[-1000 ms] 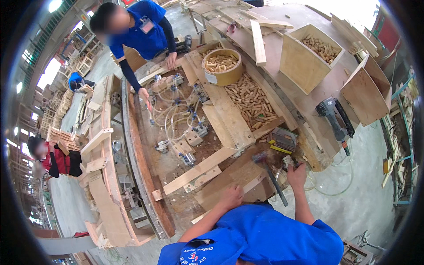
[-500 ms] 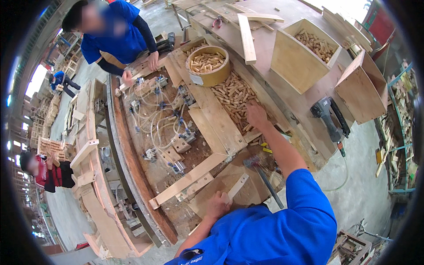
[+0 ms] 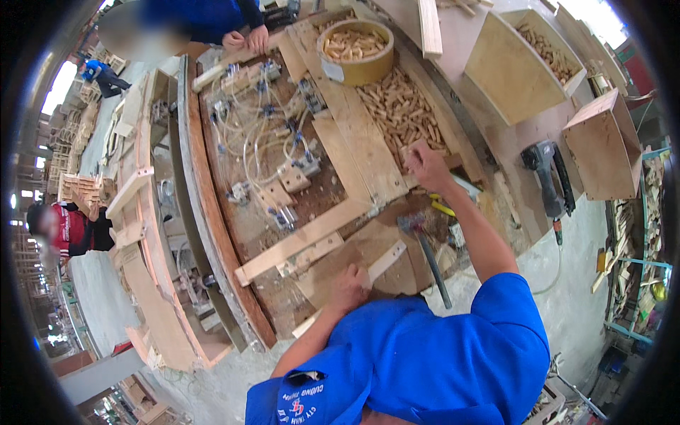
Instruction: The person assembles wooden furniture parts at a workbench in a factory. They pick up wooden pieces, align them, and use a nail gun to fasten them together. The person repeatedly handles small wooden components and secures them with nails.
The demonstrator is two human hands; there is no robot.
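My left hand (image 3: 350,289) is closed round one end of a pale wooden strip (image 3: 387,261), low at the bench's near side. Over the near end of a heap of short wooden dowels (image 3: 398,106), my right hand (image 3: 429,170) has its fingers bent together; whatever is in them is too small to make out. Between my arms lies a hammer (image 3: 433,273) with a dark handle. A yellow-handled tool (image 3: 443,207) rests just below my right wrist.
Left of the dowels sits a jig of clamps with clear air hoses (image 3: 265,152). A round tub (image 3: 360,60) and a wooden bin (image 3: 520,71) hold more dowels. An air nailer (image 3: 547,180) lies at right. Across the bench, a co-worker's hands (image 3: 246,40) touch wood.
My right hand has drawn back a little toward the near edge of the dowel heap. My left hand still grips the strip. The view has shifted; the co-worker's hands have come together.
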